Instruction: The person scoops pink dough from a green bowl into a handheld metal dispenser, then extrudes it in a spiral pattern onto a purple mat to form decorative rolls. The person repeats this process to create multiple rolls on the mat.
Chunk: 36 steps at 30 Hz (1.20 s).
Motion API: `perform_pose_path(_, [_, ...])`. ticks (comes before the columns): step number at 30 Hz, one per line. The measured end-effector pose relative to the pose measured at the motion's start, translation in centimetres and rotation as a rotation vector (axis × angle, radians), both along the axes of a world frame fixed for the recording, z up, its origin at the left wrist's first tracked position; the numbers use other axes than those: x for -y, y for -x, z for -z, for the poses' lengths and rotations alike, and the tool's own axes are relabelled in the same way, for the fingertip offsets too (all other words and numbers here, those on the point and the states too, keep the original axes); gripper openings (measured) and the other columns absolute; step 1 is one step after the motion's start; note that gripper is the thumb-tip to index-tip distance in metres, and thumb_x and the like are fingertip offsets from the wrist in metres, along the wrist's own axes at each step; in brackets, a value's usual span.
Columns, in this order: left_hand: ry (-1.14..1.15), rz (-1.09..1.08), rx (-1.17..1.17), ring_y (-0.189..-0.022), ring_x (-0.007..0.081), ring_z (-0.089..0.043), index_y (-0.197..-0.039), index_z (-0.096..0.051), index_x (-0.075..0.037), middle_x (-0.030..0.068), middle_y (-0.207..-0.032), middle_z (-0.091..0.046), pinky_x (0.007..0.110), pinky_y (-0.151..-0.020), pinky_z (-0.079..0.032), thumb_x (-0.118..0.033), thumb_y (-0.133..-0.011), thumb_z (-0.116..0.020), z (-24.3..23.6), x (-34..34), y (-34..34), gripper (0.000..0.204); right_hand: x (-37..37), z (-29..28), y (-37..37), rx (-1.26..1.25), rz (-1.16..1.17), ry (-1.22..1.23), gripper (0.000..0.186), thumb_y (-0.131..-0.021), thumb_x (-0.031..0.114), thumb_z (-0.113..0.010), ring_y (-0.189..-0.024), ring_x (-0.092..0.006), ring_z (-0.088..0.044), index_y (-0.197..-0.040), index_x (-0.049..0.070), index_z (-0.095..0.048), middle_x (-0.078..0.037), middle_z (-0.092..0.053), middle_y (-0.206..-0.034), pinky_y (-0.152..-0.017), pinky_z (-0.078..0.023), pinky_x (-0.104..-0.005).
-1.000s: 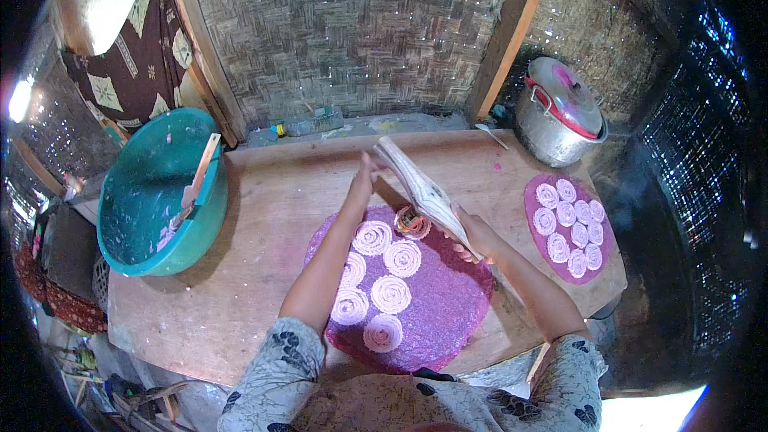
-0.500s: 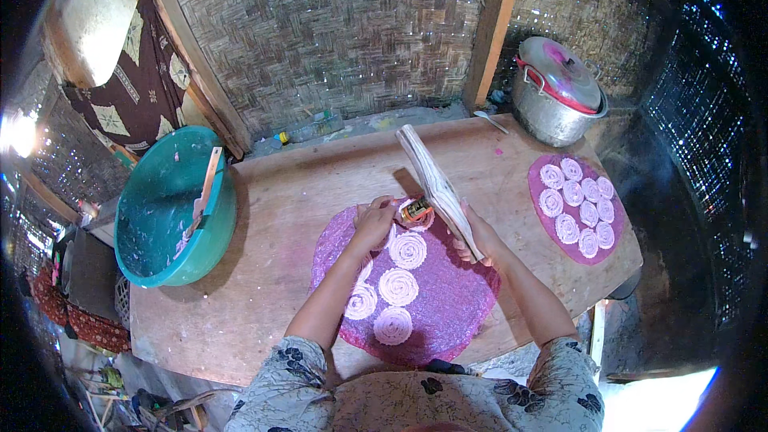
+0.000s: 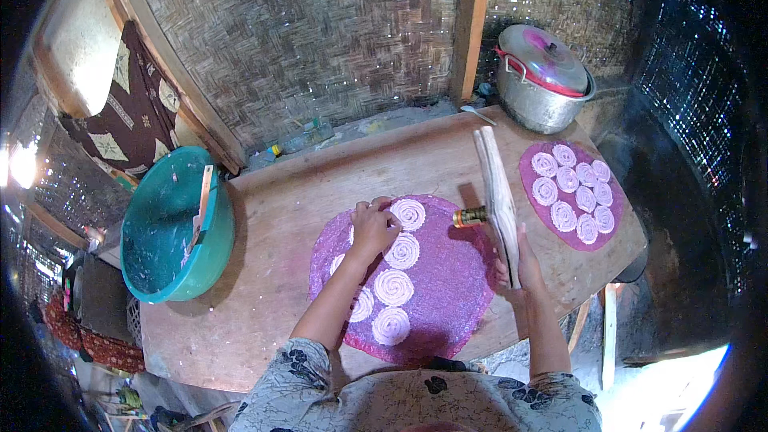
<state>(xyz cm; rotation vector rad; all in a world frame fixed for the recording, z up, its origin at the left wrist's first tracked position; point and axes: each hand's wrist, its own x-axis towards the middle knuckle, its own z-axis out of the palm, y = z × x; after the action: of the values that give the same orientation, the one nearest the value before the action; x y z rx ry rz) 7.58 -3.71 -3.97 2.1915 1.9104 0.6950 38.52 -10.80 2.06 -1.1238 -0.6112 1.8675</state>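
My left hand [image 3: 374, 226] has its fingers bent and drawn together at the left edge of a pale pink swirled piece [image 3: 410, 215] on a round purple-pink sheet [image 3: 448, 304]. Whether anything is pinched in it I cannot make out. Several similar swirls run down the sheet's left side, some partly hidden by my arm. My right hand [image 3: 518, 260] grips a long wooden tool [image 3: 497, 184] at its lower part, with a small metal cylinder [image 3: 469, 218] banded in orange sticking out leftward from it over the sheet's right part.
A teal basin [image 3: 152, 264] with a wooden-handled utensil [image 3: 204, 192] sits left. A second pink sheet [image 3: 536, 208] with several swirls lies right, below a lidded metal pot [image 3: 541, 104] and white spoon [image 3: 478, 115]. The wooden table [image 3: 248, 312] backs onto a woven wall [image 3: 304, 32].
My left hand has come down from the tool's upper end onto the upper swirl. The tool in my right hand has swung rightward and more upright, its cylinder moving off that swirl.
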Motion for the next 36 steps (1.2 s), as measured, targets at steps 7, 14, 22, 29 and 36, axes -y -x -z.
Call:
perform_pose_path(7, [0.006, 0.027, -0.043, -0.107, 0.0326, -0.046, -0.083, -0.073, -0.017, 0.0038, -0.122, -0.057, 0.049, -0.089, -0.036, -0.024, -0.068, -0.073, -0.9, 0.2, -0.5, 0.016, 4.4, 1.4, -4.1, -0.081, 0.133, -0.038, 0.071, -0.086, 0.074, -0.028, -0.032, -0.0147, -0.034, -0.085, 0.007, -0.051, -0.003, -0.037, -0.047, -0.029, -0.027, -0.0278])
perform_pose_path(14, [-0.125, -0.102, 0.340, -0.107, 0.0345, -0.050, -0.085, -0.071, -0.012, 0.0124, -0.122, -0.057, 0.044, -0.092, -0.037, -0.018, -0.079, -0.065, -1.8, 4.4, 7.2, 0.011, 6.1, 4.7, -7.4, -0.335, 0.169, -0.054, 0.071, -0.086, 0.075, -0.023, -0.030, -0.0159, -0.030, -0.090, 0.008, -0.048, -0.003, -0.033, -0.044, -0.028, -0.025, -0.0293])
perform_pose_path(22, [-0.016, -0.440, 0.199, -0.096, 0.0371, -0.056, -0.087, -0.068, -0.007, 0.0183, -0.106, -0.060, 0.047, -0.085, -0.042, -0.026, -0.077, -0.069, 3.1, 20.4, 13.6, 0.022, 5.9, 6.9, -7.9, -0.668, 0.122, -0.244, 0.066, -0.090, 0.069, -0.027, -0.029, -0.0145, -0.027, -0.091, 0.006, -0.047, -0.004, -0.032, -0.043, -0.026, -0.022, -0.0283])
perform_pose_path(29, [0.215, -0.518, 0.086, -0.095, 0.0359, -0.052, -0.084, -0.068, -0.007, 0.0134, -0.098, -0.058, 0.046, -0.082, -0.042, -0.034, -0.075, -0.071, -0.5, 27.3, 5.6, 0.029, 5.5, 7.0, -7.8, -0.670, 0.051, -0.311, 0.064, -0.090, 0.068, -0.031, -0.028, -0.0142, -0.025, -0.093, 0.005, -0.045, -0.003, -0.032, -0.043, -0.025, -0.021, -0.0285])
perform_pose_path(36, [0.219, -0.563, 0.064, -0.098, 0.0329, -0.048, -0.075, -0.072, -0.009, 0.0097, -0.104, -0.058, 0.043, -0.084, -0.039, -0.033, -0.072, -0.074, -0.4, 27.7, 3.0, 0.025, 5.5, 7.4, -7.5, -0.592, 0.019, -0.294, 0.068, -0.089, 0.070, -0.029, -0.028, -0.0146, -0.026, -0.092, 0.006, -0.051, -0.004, -0.033, -0.043, -0.025, -0.022, -0.0278])
